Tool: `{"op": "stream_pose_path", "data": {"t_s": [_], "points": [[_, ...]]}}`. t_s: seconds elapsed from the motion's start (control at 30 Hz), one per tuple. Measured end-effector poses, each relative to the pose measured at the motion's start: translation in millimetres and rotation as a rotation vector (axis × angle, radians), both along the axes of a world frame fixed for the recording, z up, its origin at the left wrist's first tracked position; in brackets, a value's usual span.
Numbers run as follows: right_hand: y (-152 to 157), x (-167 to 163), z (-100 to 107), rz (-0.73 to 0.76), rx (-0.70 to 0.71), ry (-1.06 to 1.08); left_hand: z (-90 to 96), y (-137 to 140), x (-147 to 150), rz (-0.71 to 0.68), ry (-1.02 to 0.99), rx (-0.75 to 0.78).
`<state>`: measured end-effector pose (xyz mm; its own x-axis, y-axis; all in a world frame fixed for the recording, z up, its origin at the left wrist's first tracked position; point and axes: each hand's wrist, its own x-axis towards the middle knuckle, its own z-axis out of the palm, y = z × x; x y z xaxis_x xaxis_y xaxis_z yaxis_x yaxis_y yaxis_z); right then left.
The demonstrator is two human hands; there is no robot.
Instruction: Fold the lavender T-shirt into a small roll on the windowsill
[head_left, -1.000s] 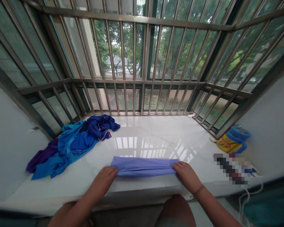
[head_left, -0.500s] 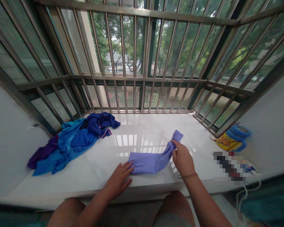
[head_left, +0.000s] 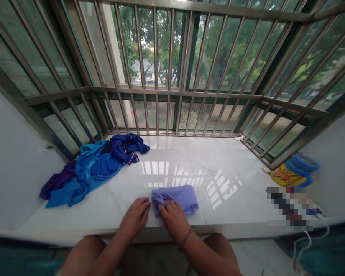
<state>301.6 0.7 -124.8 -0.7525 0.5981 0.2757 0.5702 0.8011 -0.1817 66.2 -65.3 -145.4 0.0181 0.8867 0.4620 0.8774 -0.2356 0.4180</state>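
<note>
A lavender garment point(head_left: 184, 195), folded into a compact rectangle, lies on the white marble-like ledge point(head_left: 218, 211) in front of me. My right hand point(head_left: 174, 218) rests over its left front part, palm down with the fingers spread out on the cloth. Just left of the bundle, my left hand point(head_left: 135, 215) lies on the ledge, fingers loosely bent, holding nothing. A narrow gap separates its fingertips from the cloth. Some of the garment's near edge is hidden under my right hand.
Crumpled blue and purple clothes point(head_left: 94, 165) are heaped at the left. On the right stand a yellow and blue container point(head_left: 289, 174), a pixelated patch point(head_left: 290, 207) and a white cable point(head_left: 304, 245). Metal window bars point(head_left: 172, 92) enclose the ledge's back and sides.
The garment's long right end has been folded over leftward onto the rest. My right hand moved left with it and now lies flat on top; my left hand has shifted slightly left, off the cloth.
</note>
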Motion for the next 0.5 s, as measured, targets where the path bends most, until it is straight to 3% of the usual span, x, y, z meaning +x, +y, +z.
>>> {"op": "stream_pose_path", "data": {"t_s": [0.13, 0.23, 0.37, 0.5], "points": [[14, 2, 18, 0.046, -0.063, -0.059, 7.0, 0, -3, 0.122, -0.07, 0.011], [37, 6, 47, -0.017, -0.227, 0.112, 8.1, 3, 3, 0.137, -0.048, 0.031], [90, 34, 90, -0.279, -0.397, 0.653, 2.7, 3, 5, 0.137, -0.006, 0.034], [159, 92, 119, -0.611, -0.418, 0.96, -1.8, 1, 3, 0.15, 0.02, 0.01]]}}
